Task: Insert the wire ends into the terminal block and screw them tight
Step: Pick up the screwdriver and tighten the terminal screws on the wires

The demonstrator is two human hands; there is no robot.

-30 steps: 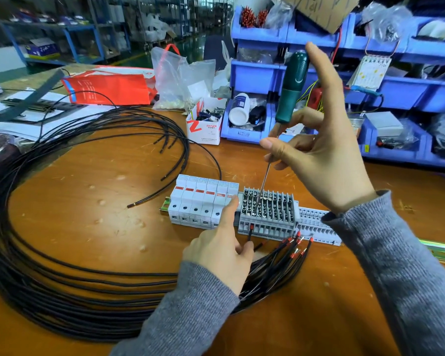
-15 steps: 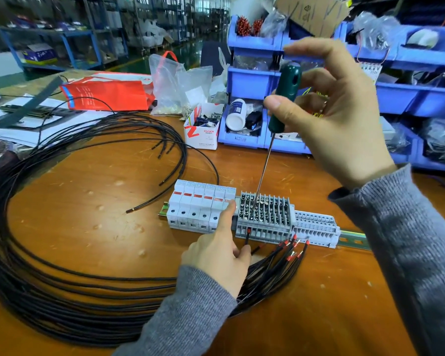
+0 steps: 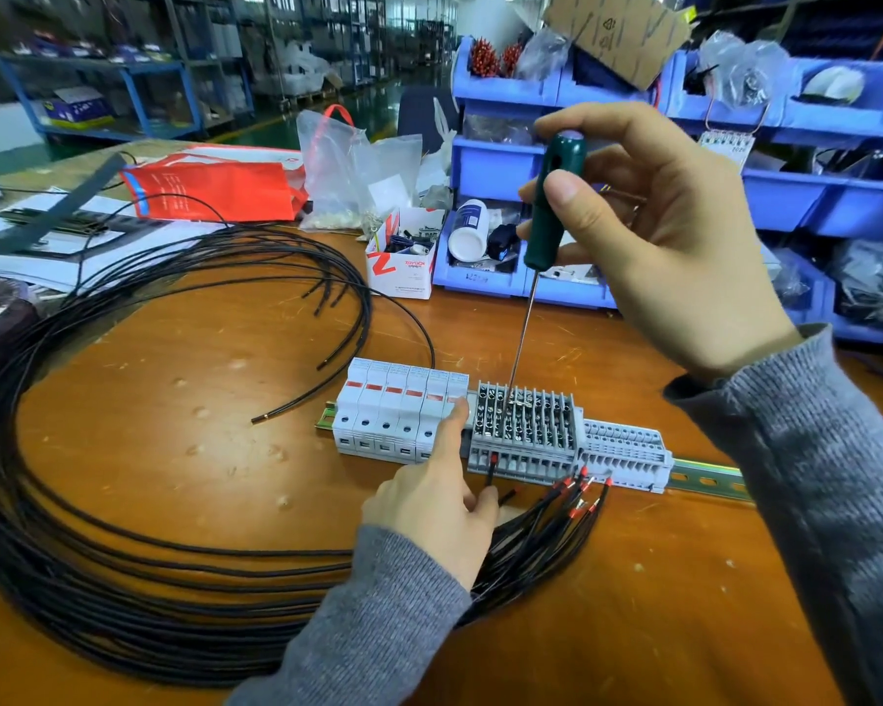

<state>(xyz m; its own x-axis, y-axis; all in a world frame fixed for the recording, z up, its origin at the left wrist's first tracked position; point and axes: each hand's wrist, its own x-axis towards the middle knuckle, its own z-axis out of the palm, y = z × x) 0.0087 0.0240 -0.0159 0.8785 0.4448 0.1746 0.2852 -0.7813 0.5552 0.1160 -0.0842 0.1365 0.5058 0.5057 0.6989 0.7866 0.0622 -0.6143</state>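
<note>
A grey terminal block (image 3: pixel 526 433) sits on a metal rail (image 3: pixel 707 480) on the wooden bench, between white fuse holders (image 3: pixel 396 410) and a smaller grey block (image 3: pixel 625 450). My right hand (image 3: pixel 658 236) holds a green-handled screwdriver (image 3: pixel 551 201) upright, its tip on a screw near the block's back row. My left hand (image 3: pixel 434 496) pinches a black wire with a red ferrule (image 3: pixel 491 458) pushed into the block's front left slot, index finger resting on the fuse holders. Several loose red-tipped wire ends (image 3: pixel 579 494) lie in front of the block.
A big coil of black wire (image 3: pixel 123 563) fills the bench's left side. Blue parts bins (image 3: pixel 500 160) line the back, with a small white box (image 3: pixel 401 259), plastic bags (image 3: pixel 358 170) and a red bag (image 3: pixel 210 188) beside them.
My right hand has shifted its grip up the screwdriver handle, with the thumb now across it, and the shaft stands more upright. My left hand still holds the wire in the slot.
</note>
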